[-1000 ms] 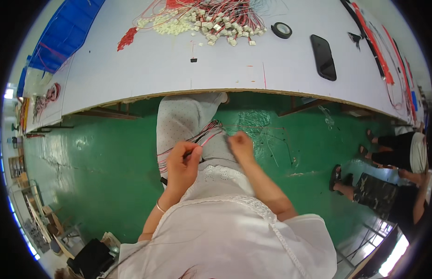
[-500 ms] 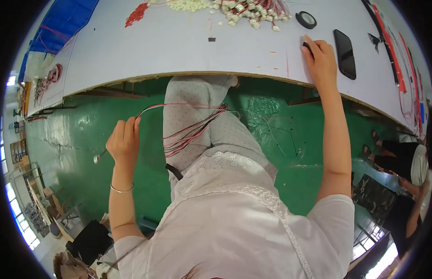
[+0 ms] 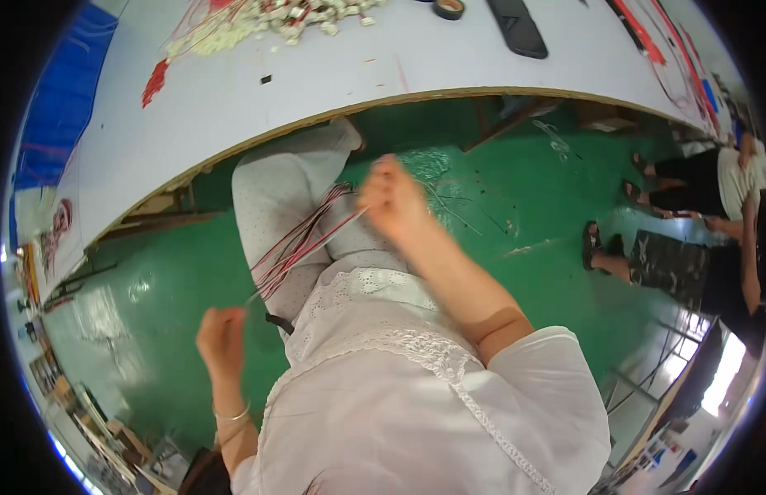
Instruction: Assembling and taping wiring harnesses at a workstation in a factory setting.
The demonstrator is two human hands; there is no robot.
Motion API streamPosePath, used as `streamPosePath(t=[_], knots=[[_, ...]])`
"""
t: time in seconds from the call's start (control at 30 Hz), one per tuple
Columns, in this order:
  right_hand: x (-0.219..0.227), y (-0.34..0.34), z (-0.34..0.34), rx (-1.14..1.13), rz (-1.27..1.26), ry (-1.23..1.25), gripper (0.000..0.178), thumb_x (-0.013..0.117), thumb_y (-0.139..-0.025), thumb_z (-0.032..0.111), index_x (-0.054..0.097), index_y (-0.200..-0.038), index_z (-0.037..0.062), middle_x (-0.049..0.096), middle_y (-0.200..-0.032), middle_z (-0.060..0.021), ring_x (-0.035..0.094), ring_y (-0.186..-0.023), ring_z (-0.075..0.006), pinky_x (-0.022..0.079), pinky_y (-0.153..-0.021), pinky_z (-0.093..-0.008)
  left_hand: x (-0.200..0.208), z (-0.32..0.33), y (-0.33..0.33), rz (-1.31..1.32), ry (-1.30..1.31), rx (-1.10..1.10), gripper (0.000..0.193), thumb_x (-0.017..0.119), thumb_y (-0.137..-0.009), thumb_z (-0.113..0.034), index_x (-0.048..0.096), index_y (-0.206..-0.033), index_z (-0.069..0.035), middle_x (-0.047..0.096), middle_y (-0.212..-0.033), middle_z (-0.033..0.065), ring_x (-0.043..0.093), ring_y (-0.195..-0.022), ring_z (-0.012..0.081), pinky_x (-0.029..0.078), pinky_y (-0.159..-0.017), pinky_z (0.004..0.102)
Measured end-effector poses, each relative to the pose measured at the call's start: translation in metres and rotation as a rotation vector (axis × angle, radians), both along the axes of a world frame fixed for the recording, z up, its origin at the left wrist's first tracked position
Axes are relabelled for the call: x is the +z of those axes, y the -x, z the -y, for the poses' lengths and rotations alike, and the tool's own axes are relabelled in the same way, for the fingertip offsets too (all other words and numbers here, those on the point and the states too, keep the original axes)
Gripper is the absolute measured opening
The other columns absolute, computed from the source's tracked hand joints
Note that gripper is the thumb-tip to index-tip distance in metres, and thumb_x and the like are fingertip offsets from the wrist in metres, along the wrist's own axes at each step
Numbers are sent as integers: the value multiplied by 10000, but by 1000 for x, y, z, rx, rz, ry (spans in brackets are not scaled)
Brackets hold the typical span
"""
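Observation:
A bundle of thin red, black and white wires (image 3: 291,257) lies across my lap, over the pale dotted trousers. My left hand (image 3: 222,342), smeared by motion, is closed at the left and pinches a wire strand. That strand runs up and to the right beside the bundle, toward my right hand (image 3: 391,202). My right hand is also blurred; its fingers are closed round the strand over my right knee, near the far end of the bundle. Whether it holds something more is hidden.
Ahead stands the white table (image 3: 333,78) with a curved-looking front edge. On it are white connectors (image 3: 296,18), small red pieces (image 3: 155,82), a black tape roll (image 3: 448,8), a black phone (image 3: 519,29) and a blue bin (image 3: 65,82). People (image 3: 688,256) are at the right.
My right hand has left the small dark thing on the table and come back over my lap to the wires. My left hand has moved lower. The view has turned right.

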State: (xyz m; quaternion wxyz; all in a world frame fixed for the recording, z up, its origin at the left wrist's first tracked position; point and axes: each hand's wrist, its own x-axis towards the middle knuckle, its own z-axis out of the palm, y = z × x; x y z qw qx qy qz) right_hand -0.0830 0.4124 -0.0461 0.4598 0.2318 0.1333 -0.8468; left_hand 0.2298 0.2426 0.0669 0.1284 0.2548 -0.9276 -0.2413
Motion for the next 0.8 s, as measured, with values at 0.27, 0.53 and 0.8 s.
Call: streamPosePath(t=[0.27,0.53,0.8], knots=[[-131,152,-252,-495,74,-1030,125,364,-916,111,455,-832,128,325,-607,15,243,-456,-124,180,-410,-273,-47,129,-287,507,682,658,312,544,-980,-335,691,-997,-61,659,-950,139,633,-852,375,495,-720,464],[-107,209,-326,-689,-241,-1272,327,402,-1022,347,493,-774,154,396,-618,26,302,-455,-124,223,-399,-263,-57,126,-436,1060,338,842,335,537,-954,-335,656,-953,-21,645,-959,226,605,-883,429,475,-731,509],[-37,193,-356,-843,-378,-1446,319,491,-1009,387,520,-798,149,386,-595,57,322,-462,-82,227,-404,-245,-126,143,-422,1064,163,592,317,644,-863,-251,644,-1056,0,653,-1056,221,616,-962,414,491,-852,505]])
